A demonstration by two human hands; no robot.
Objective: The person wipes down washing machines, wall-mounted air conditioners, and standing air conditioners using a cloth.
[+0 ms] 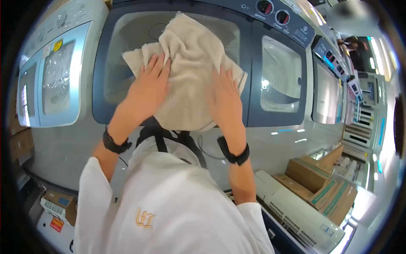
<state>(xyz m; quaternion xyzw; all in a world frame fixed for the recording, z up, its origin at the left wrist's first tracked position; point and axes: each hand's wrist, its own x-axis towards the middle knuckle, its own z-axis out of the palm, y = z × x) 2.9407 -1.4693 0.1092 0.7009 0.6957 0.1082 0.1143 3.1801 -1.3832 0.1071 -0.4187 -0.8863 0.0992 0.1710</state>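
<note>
A beige cloth (pixel 190 59) lies rumpled over the left lid of a dark twin-lid washing machine (pixel 251 55), its lower edge hanging past the machine's front. My left hand (pixel 150 86) rests on the cloth's left part, fingers stretched out and slightly apart. On the right part of the cloth lies my right hand (pixel 225 95), fingers extended and a little blurred. Each wrist wears a black band. Neither hand grips the fabric.
A light-blue and white washing machine (pixel 61 76) stands at the left. Further machines (pixel 327 84) line the right side. Cardboard boxes (pixel 311 173) and a long white unit (pixel 296 211) are at the lower right. A small box (pixel 59 205) sits at the lower left.
</note>
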